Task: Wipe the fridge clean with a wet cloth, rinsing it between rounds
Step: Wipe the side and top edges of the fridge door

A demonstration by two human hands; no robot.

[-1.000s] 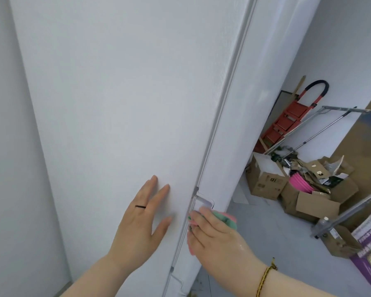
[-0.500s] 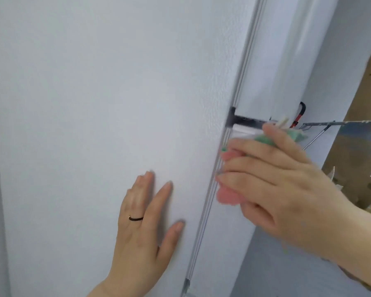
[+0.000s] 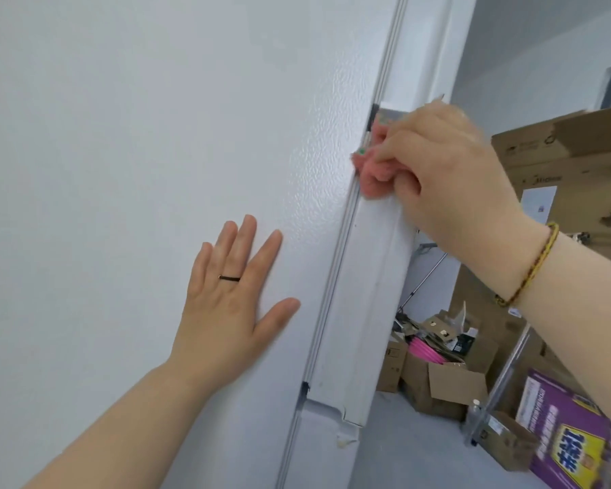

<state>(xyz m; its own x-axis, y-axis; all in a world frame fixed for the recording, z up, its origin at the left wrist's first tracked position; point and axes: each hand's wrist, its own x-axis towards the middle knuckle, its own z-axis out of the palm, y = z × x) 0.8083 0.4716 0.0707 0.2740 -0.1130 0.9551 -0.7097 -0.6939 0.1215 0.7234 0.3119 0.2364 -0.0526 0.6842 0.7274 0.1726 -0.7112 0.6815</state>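
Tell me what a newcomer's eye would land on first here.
The right hand, upper centre, grips a pink cloth against the door edge of the white fridge. Lower left, the left hand lies flat on its side panel, wearing a dark ring. Cardboard boxes and a purple box clutter the lower right.

Bright, even, cool light; soft sheen on the pebbled fridge, faint shadow beside the left hand, slight motion blur on the right hand, wide-angle bending toward edges
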